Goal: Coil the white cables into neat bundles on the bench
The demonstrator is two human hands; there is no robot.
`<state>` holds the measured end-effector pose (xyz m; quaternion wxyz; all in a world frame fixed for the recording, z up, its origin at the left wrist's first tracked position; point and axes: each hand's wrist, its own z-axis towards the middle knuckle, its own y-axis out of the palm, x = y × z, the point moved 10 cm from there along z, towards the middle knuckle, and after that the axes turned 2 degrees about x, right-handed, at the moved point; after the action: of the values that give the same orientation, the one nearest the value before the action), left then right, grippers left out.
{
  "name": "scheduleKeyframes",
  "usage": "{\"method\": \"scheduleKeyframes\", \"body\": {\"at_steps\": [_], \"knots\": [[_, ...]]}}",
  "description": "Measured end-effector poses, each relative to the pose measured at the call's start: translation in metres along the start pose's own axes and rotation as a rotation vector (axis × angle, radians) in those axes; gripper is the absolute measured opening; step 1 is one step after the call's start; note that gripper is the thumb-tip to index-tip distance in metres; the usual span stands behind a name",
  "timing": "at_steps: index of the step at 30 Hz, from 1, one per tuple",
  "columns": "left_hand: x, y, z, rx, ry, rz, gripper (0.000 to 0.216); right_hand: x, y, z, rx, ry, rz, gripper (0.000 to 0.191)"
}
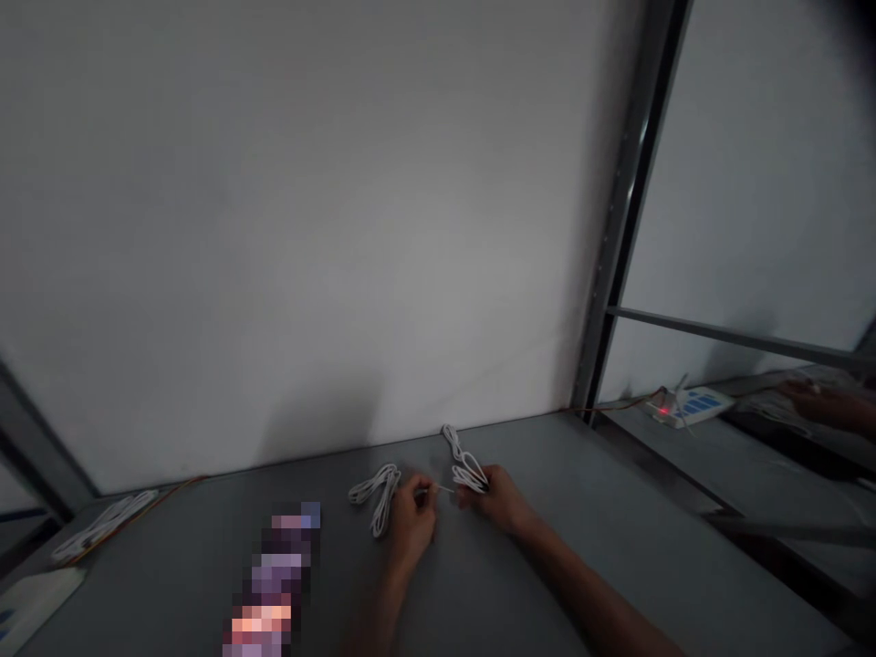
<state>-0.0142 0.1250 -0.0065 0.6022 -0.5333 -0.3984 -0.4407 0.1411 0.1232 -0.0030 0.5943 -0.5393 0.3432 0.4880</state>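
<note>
White cords (102,525) lie slack at the far left of the grey table (616,547), thin and limp on its smooth, matte top. Nearer the middle a spare coil (375,493) of white cable rests in long, narrow loops, just left of the left hand (411,525) and perhaps touching it.

That hand is curled, with its fingertips pinched on one end of a fine white strand (442,488). The strand runs straight across the short gap to the right hand (499,500). The right hand is also closed, its fingers gripping the lower end of a held coil (464,461), whose glossy loops fan up and away towards the plain pale wall (307,228). Both hands rest low on the table, near each other but apart.

Further right a dull metal post (630,210) rises at a slant. Beyond it a flat white power strip (691,406) shows a red light. At the far right another person's hand (821,403) is dim and blurred.
</note>
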Motion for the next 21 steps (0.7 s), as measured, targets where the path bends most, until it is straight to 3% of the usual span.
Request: {"method": "scheduleKeyframes", "body": {"at_steps": [6, 15, 21], "knots": [[-0.002, 0.013, 0.001, -0.105, 0.047, -0.128, 0.042, -0.007, -0.004, -0.001, -0.009, -0.064, -0.005, 0.016], [0.026, 0.007, -0.007, -0.115, 0.271, 0.303, 0.031, -0.006, -0.005, -0.002, -0.014, -0.018, -0.054, 0.021], [0.037, 0.011, -0.013, -0.166, 0.334, 0.392, 0.037, -0.007, -0.004, -0.002, -0.042, -0.039, -0.095, 0.022]]}}
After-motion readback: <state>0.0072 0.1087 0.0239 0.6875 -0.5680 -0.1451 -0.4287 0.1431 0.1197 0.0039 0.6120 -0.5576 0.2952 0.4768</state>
